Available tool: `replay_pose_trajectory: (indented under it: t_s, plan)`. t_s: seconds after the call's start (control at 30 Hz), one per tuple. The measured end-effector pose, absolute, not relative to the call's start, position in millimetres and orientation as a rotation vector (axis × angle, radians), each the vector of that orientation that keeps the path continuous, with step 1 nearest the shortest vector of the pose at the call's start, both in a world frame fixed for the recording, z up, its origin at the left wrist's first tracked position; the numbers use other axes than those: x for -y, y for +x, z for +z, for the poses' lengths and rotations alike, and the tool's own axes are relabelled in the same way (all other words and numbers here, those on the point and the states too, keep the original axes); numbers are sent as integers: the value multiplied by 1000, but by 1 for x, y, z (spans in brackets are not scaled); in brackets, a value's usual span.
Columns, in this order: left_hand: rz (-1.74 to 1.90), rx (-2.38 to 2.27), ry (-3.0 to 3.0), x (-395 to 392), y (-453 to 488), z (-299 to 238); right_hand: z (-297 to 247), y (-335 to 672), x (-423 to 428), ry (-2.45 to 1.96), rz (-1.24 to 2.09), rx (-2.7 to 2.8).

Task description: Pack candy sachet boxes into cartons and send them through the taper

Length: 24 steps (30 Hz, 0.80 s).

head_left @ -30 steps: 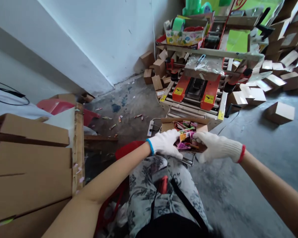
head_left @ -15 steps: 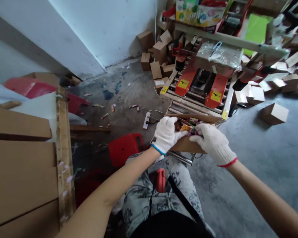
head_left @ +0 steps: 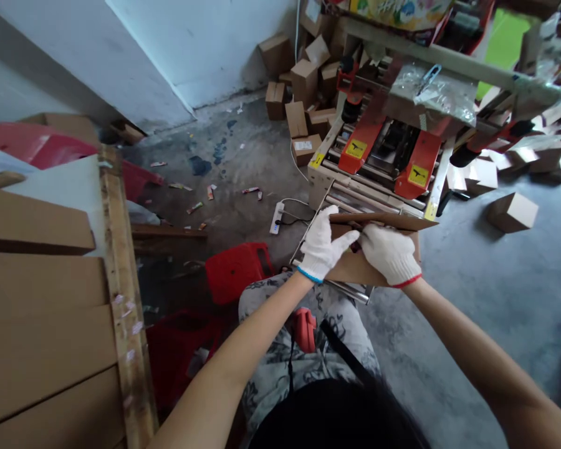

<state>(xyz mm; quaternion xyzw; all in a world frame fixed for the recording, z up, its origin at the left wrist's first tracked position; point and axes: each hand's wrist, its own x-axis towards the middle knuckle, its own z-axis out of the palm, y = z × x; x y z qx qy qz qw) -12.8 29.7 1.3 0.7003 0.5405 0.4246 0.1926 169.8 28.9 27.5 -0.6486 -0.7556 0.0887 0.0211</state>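
Observation:
A brown cardboard box (head_left: 350,269) stands on metal rollers in front of my lap, its far flap (head_left: 402,219) raised. My left hand (head_left: 321,248), in a white knit glove with a blue cuff, rests against the box's left end. Its thumb is spread from the fingers and points across the opening. The right hand (head_left: 389,254), gloved in white with a red cuff, lies over the opening and near wall. Its fingers bend down into the box, so their tips are hidden. Only a small dark bit of the contents shows between the hands.
Beyond the box is a roller conveyor machine with orange-red guide plates (head_left: 418,165). A power strip (head_left: 277,217) and a red plastic stool (head_left: 236,271) are on the floor to the left. Small cartons (head_left: 303,81) pile by the wall; large cartons (head_left: 42,287) stand at far left.
The colourful small packets visible in the box before are now mostly covered. My right hand has moved in over the opening, and the far flap stands out more. The view has shifted slightly.

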Motion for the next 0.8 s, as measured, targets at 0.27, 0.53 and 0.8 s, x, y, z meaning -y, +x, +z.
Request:
replay_pose_trajectory:
  t_s: [0.27, 0.53, 0.8]
  plan:
    - [1319, -1312, 1919, -25, -21, 5, 16, 165, 42, -1718, -120, 2016]
    - [1011, -1691, 2020, 41, -24, 8, 11, 194, 38, -1447, 11, 2250]
    - [1001, -1655, 1873, 71, -16, 0, 22, 153, 65, -1388, 9, 2425]
